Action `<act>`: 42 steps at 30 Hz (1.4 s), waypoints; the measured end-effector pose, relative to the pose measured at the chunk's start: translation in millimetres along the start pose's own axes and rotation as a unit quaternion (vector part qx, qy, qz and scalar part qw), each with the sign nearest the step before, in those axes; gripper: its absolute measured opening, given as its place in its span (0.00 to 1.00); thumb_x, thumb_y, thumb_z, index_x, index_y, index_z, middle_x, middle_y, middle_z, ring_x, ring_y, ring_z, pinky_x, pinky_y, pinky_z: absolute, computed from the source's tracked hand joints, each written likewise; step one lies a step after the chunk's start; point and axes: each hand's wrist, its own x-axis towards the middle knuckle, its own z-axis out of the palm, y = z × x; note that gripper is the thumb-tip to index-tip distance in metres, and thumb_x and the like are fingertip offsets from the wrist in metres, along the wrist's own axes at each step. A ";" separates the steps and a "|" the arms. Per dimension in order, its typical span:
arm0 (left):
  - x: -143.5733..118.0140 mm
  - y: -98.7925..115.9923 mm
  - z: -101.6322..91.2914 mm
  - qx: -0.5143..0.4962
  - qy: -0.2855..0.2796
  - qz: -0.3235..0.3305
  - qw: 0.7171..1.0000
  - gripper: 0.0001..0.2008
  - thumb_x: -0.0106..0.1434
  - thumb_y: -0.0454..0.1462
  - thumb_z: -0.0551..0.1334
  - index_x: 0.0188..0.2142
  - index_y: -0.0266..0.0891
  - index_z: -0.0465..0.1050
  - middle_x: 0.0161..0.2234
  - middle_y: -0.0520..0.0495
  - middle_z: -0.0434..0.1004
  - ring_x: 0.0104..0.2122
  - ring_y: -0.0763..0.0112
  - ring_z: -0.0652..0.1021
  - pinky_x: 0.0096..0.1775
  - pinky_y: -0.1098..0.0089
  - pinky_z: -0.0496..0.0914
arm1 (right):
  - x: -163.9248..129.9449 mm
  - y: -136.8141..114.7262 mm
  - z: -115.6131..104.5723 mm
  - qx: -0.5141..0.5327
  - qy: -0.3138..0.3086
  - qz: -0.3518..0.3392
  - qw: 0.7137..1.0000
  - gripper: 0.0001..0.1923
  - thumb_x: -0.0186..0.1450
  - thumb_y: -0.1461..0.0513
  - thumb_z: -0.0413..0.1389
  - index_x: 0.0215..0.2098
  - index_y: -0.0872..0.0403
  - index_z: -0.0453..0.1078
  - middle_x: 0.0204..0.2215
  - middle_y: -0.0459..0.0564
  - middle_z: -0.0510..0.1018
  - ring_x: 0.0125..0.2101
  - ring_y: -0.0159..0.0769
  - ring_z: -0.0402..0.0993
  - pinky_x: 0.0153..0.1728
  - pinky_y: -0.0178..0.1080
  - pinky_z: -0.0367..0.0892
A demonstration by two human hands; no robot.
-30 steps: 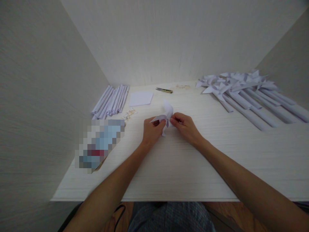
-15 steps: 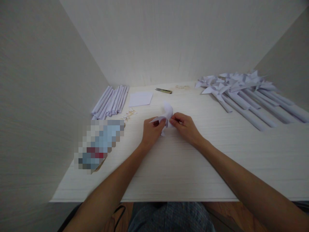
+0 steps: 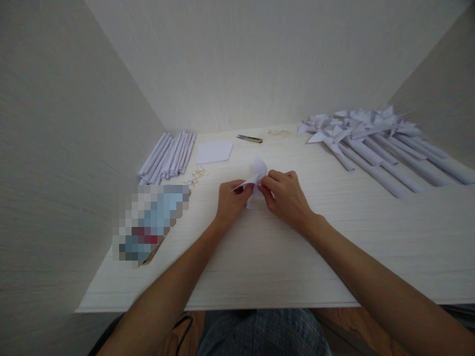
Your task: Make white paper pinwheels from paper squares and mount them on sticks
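Observation:
A white paper pinwheel [image 3: 260, 166] with curled blades is held a little above the middle of the table. My left hand [image 3: 230, 201] pinches it from the left, thumb and fingers closed on its folds. From the right, the fingertips of my right hand [image 3: 288, 197] are closed at the pinwheel's centre. My fingers cover that centre, so any small piece there is hidden. Beyond the hands lie a flat white paper stack [image 3: 214, 152] and small yellow-handled thread snips [image 3: 250, 139].
Rolled paper tubes [image 3: 168, 154] are bundled at the back left. Small cotton swab pieces [image 3: 196, 175] lie in front of them, near a pixelated object [image 3: 156, 222]. Several finished pinwheels on paper sticks [image 3: 374, 148] are piled at the right. Pale scraps [image 3: 278, 133] lie by the back wall.
My right hand has turned and shifted slightly, its fingers now more over the pinwheel's centre. The pinwheel has tilted a little, while my left hand keeps its pinch.

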 end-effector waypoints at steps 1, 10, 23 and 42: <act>0.3 -0.4 0.1 0.005 0.005 0.005 1.000 0.12 0.48 0.38 0.58 0.13 0.36 0.61 0.12 0.57 0.55 0.15 0.81 0.58 0.17 0.76 0.52 | 0.1 0.1 0.0 -0.001 -0.001 -0.001 1.000 0.08 0.60 0.66 0.46 0.24 0.56 0.64 0.25 0.49 0.69 0.27 0.33 0.62 0.29 0.37 0.45; 2.1 -3.9 0.9 0.016 0.014 0.001 1.000 0.12 0.49 0.40 0.57 0.15 0.35 0.65 0.15 0.54 0.63 0.17 0.79 0.63 0.19 0.76 0.57 | 0.1 1.2 1.0 0.017 -0.014 0.014 1.000 0.08 0.60 0.66 0.46 0.25 0.56 0.64 0.25 0.48 0.69 0.27 0.33 0.62 0.29 0.37 0.45; 0.5 -1.3 1.6 0.056 0.039 0.050 0.996 0.12 0.48 0.37 0.57 0.13 0.36 0.61 0.13 0.56 0.57 0.16 0.80 0.59 0.19 0.75 0.54 | 1.7 0.5 -6.4 -0.088 -0.017 -0.061 0.994 0.10 0.59 0.71 0.44 0.27 0.56 0.65 0.26 0.50 0.70 0.27 0.35 0.60 0.31 0.40 0.43; -1.0 -1.4 1.2 0.043 0.027 0.066 0.997 0.11 0.49 0.36 0.57 0.14 0.36 0.61 0.13 0.56 0.58 0.16 0.80 0.60 0.19 0.77 0.55 | 0.7 5.7 0.3 0.031 0.000 -0.041 0.999 0.11 0.62 0.68 0.43 0.28 0.56 0.66 0.26 0.52 0.69 0.29 0.36 0.61 0.32 0.37 0.55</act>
